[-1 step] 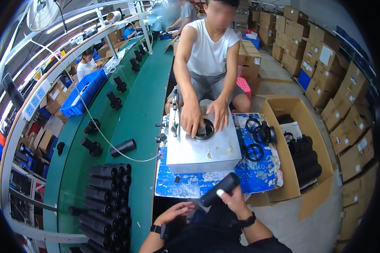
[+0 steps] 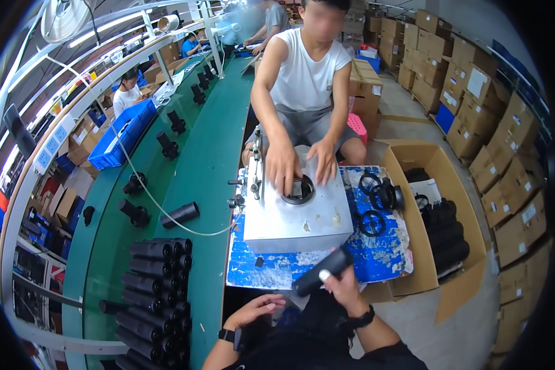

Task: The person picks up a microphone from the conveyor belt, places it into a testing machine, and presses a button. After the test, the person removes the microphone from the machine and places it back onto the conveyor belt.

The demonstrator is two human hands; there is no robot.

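A black cylindrical tube [image 2: 322,272] lies slantwise in my right hand [image 2: 344,288], whose fingers are wrapped round its right end, in front of the blue worn board [image 2: 274,271]. My left hand [image 2: 259,308] is held low beside the board's front edge, fingers stretched out and holding nothing. Beyond the tube stands a metal box fixture [image 2: 296,222] with a round black-rimmed opening [image 2: 299,192] in its top. A co-worker sits behind it, one hand [image 2: 282,166] at the opening and the other [image 2: 322,159] resting on the box top.
Many black tubes [image 2: 148,302] are stacked on the green bench [image 2: 206,185] at left, with a loose tube [image 2: 180,214] above them. Black rings [image 2: 371,223] lie right of the fixture. An open carton [image 2: 407,246] holds more black parts. A thin hose [image 2: 166,222] crosses the bench.
The tube in my right hand has tilted a little, its far end rising. The co-worker's hand at the opening has shifted slightly. My left hand stays where it was.
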